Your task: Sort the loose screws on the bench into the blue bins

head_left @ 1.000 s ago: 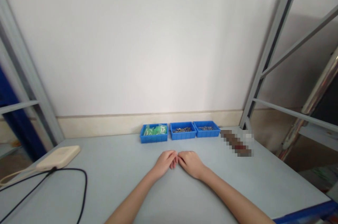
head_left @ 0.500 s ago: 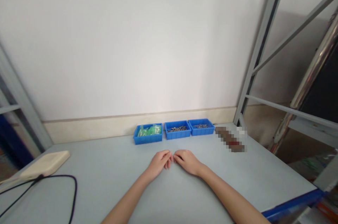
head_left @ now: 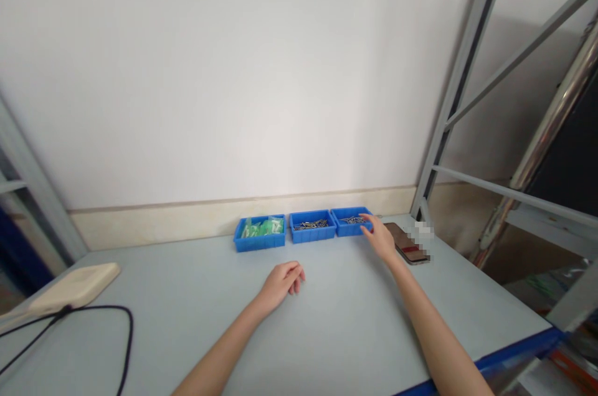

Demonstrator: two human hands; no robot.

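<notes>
Right hand (head_left: 381, 241), fingers apart, at rightmost bin (head_left: 346, 230) | left hand (head_left: 280, 281) curled together | phone (head_left: 404, 244) (part pixelated) right, cable (head_left: 129, 334) left

Head view: forward, down over table (head_left: 346, 327), wall (head_left: 233, 72).

Right-hand blue bin (head_left: 346, 230): small, shallow, open-topped, rectangular, plastic-looking. Upright, flat on table (head_left: 196, 290), far side near the wall (head_left: 261, 72), end of a row of three, just beside the middle bin (head_left: 313, 235). Right part partly hidden by right hand (head_left: 381, 240); contact unclear. Inside: thin silvery metal pieces (head_left: 352, 220), loose, jumbled, lying low, below the rim. Exact type too small to tell.
</notes>
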